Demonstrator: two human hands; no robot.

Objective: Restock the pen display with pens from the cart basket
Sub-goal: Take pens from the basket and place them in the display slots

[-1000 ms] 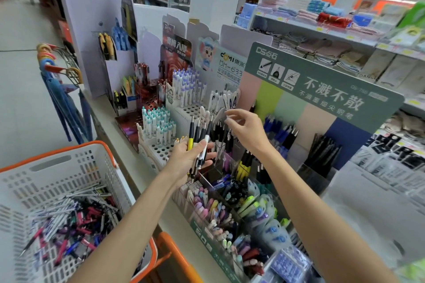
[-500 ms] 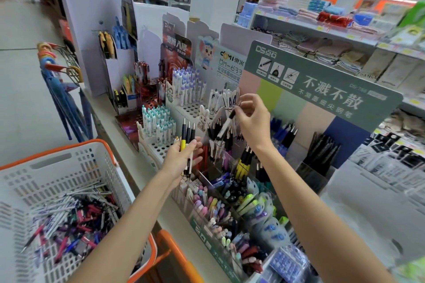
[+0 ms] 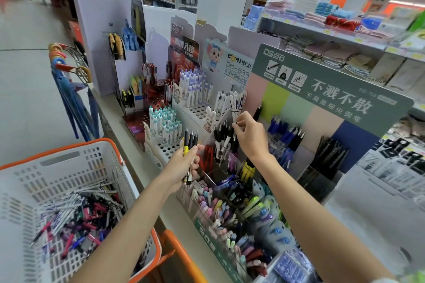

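Note:
My left hand (image 3: 186, 164) grips a small upright bundle of pens (image 3: 190, 145), one yellow and the others black. To its right, my right hand (image 3: 249, 136) pinches the top of a black and white pen (image 3: 228, 138) that slants down into a clear compartment of black pens (image 3: 222, 151) in the pen display (image 3: 322, 89). The white cart basket (image 3: 69, 156) with an orange rim sits at lower left. A loose heap of mixed pens (image 3: 78, 213) lies in it.
Other pen stands crowd the counter behind: a white peg tray of teal-capped pens (image 3: 163, 124), a purple-capped set (image 3: 195, 87) and pastel pens (image 3: 213, 209) in front. Umbrellas (image 3: 76, 108) hang at the left. Shelves of folded towels (image 3: 322, 53) run along the right.
My right hand drew one black and white pen from the bundle in my left hand and carried it right, down to the black-pen compartment. The left bundle is thinner.

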